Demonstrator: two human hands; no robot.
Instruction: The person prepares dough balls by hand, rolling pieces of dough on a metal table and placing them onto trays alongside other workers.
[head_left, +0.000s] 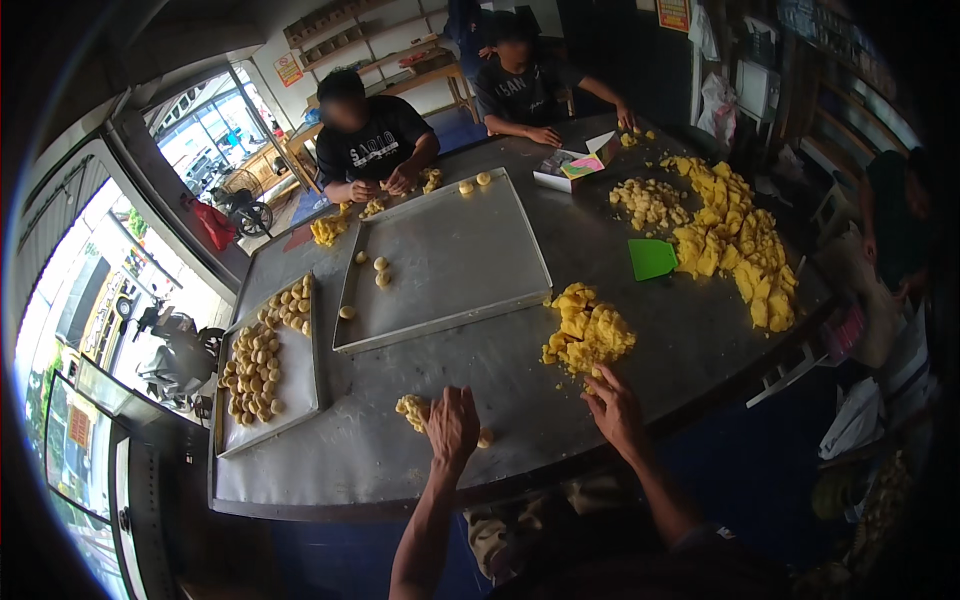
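My left hand (454, 426) is over the near part of the metal table, its fingers against the right side of a pale dough lump (411, 412). What lies under its fingers is hidden. Just right of that wrist rests a smooth round dough ball (485, 437). My right hand (619, 411) reaches the near edge of a crumbly yellow mound (589, 330), with a small yellow piece (591, 385) between thumb and fingers. To the left, a metal tray (292, 397) holds many round dough balls (255, 367).
A larger metal tray (457, 247) with several balls lies mid-table. Rightward are a green scraper (652, 259), pale dough pieces (646, 202) and a long yellow heap (731, 232). An open box (574, 165) stands farther back. Two people (375, 142) (525, 90) work across the table (375, 465).
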